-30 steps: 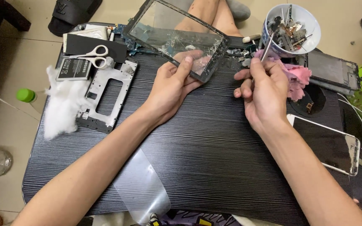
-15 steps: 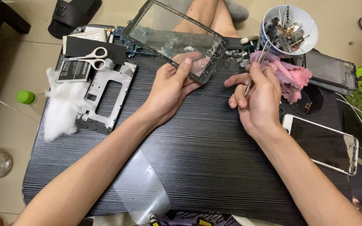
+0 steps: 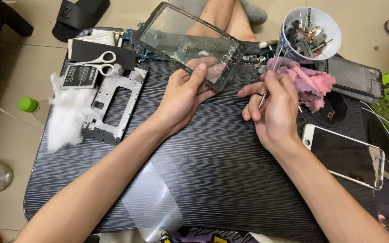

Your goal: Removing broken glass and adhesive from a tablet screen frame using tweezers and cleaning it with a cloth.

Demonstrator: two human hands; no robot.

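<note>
Two bare hands are working over a dark ribbed table [image 3: 212, 180]. The left hand [image 3: 185, 92] is gripping one cracked glass screen panel [image 3: 190, 42] by its near corner, thumb on top, fingers beneath, tilting it up off the table toward twelve o'clock. The right hand [image 3: 273, 108] is pinching one pair of thin metal tweezers [image 3: 269, 76] between thumb and fingers, with the forefinger stretched out toward nine o'clock and the tips pointing up toward one o'clock.

One pink cloth [image 3: 309, 81] is lying just beside the right hand at two o'clock. One white cup [image 3: 311, 31] crammed with small metal parts is standing beyond it. One white-framed phone [image 3: 345, 155] is lying at four o'clock of the right hand, and one dark phone frame [image 3: 354, 81] at three o'clock. At nine o'clock of the left hand are sitting one silver midframe [image 3: 115, 103], one wad of white cotton [image 3: 66, 114], one battery [image 3: 79, 76] and one pair of white-handled scissors [image 3: 100, 63]. One clear film sheet [image 3: 151, 202] is hanging over the near edge at six o'clock.

Compared with half a second ago, the right hand is sitting slightly lower and nearer the panel's corner, its forefinger reaching further out; the left hand's grip on the panel is staying unchanged.
</note>
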